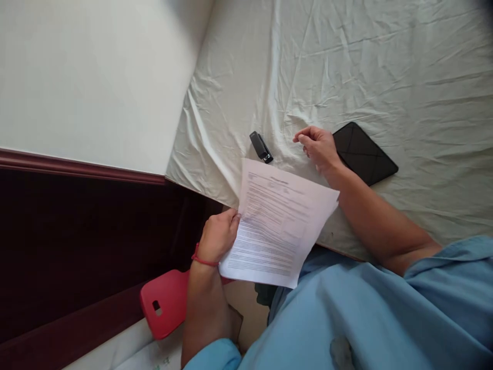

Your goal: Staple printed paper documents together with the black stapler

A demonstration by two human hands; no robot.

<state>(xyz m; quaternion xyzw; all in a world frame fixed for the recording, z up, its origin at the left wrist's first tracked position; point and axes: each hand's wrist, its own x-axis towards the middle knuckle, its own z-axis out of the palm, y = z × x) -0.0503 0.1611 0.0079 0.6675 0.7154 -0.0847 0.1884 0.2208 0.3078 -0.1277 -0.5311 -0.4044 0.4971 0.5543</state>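
My left hand (221, 234), with a red band at the wrist, pinches the left edge of a few sheets of printed paper (269, 226). The sheets are tilted over the table's near edge, and the top one is covered in lines of text too small to read. Beyond the paper's upper edge lies a black stapler (261, 147) on the cloth. My right hand (316, 146) hovers over or rests on the cloth to the right of the stapler, its fingers loosely bent and nothing visible in them. Behind that wrist is a flat black case (364, 153), partly hidden by the arm.
A wrinkled pale cloth (423, 92) covers the surface ahead. On the left stand a white wall panel (84, 82) and dark red wood (77, 236). A red plastic chair or stool part (165, 303) sits below my left forearm.
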